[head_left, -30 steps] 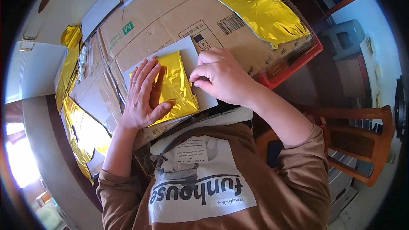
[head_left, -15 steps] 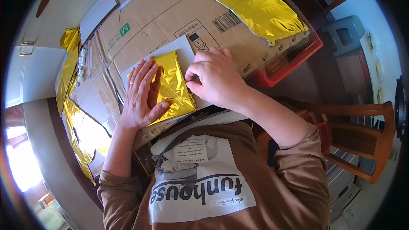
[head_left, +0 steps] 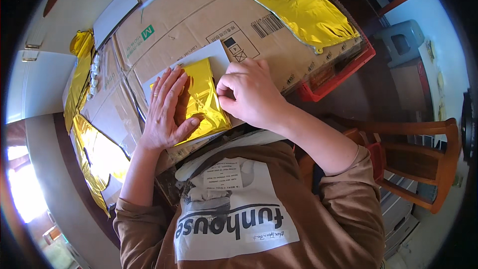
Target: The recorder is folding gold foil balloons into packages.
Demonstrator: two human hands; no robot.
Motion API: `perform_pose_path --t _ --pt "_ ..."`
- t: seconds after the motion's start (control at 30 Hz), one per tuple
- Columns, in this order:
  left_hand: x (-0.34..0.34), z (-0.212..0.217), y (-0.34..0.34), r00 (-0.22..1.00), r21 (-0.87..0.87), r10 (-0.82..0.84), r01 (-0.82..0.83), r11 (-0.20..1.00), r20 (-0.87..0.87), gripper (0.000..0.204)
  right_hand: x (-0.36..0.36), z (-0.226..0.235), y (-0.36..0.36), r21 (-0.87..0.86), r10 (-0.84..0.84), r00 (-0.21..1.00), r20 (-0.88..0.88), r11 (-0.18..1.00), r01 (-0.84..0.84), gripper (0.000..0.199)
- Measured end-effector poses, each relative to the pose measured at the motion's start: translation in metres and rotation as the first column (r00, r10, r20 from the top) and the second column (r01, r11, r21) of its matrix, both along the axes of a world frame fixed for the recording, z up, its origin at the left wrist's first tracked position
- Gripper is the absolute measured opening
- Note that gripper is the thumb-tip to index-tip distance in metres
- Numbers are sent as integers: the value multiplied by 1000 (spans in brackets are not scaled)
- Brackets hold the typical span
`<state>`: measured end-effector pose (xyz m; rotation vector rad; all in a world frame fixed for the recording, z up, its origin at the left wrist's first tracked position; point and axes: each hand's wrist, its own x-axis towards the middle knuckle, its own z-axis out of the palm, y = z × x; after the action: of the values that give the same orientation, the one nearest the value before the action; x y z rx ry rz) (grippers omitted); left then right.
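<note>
A folded packet of shiny gold foil lies on a light grey-white board, which rests on flattened cardboard. My left hand is spread with its palm and fingers over the packet's left side, the thumb near the lower edge. At the packet's right edge, my right hand is closed, thumb and index finger pinching. The pinch appears to take hold of the foil's rim, though its exact grip is partly hidden. Creases run across the foil between the two hands.
Flat gold foil balloons lie at the far right and left of the cardboard surface. A white panel stands at the back left, near small white pieces. To the right are a red crate and wooden chair.
Both hands keep nearly the same places. The right hand's fingers have shifted slightly at the foil's right edge; the whole view has moved a little.
</note>
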<state>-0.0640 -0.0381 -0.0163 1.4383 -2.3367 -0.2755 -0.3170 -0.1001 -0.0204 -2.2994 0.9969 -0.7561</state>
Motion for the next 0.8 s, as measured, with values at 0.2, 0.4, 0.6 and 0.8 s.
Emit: perform_pose_path --t 0.2,0.4,0.6,0.8 --pt "2 -1 0 1000 5 1 -1 1000 15 87 -1 -5 -3 -268 59 995 86 963 -34 15" --pt "1 0 0 1000 15 4 -4 1000 21 87 -6 -9 -2 -482 137 988 76 872 -84 18" --pt "0 2 0 999 22 11 -12 1000 36 88 -20 -13 -4 -478 256 967 -1 849 -225 17" --pt "-1 0 0 1000 14 3 -3 1000 26 87 -28 -14 -3 -475 301 948 -105 822 -314 20"
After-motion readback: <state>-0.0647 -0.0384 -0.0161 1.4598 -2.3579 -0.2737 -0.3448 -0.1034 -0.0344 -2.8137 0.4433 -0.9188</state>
